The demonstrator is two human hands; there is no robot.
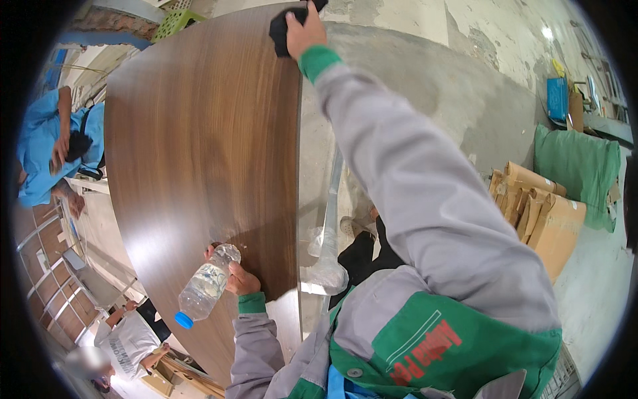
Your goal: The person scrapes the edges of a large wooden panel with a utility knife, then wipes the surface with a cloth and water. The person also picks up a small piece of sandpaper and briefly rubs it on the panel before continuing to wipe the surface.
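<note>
A large brown wood-grain panel [199, 120] lies in front of me, glossy where light falls on it. My left hand [243, 279] grips a transparent plastic bottle [205, 291] near its base, above the panel's near part. The bottle tilts so that its blue cap [183, 320] points down to the left. How much liquid it holds I cannot tell. At the panel's far right corner, my right hand [307, 33], arm stretched out, is closed on a black cloth [282, 36] and presses it against the surface by the edge.
A person in a blue shirt [41, 143] is beyond the panel's left side; another in a white shirt [129, 342] is at lower left. Folded cardboard [548, 226] and a green sack [578, 169] lie to the right. Plastic-wrapped metal legs [327, 246] stand beside the panel.
</note>
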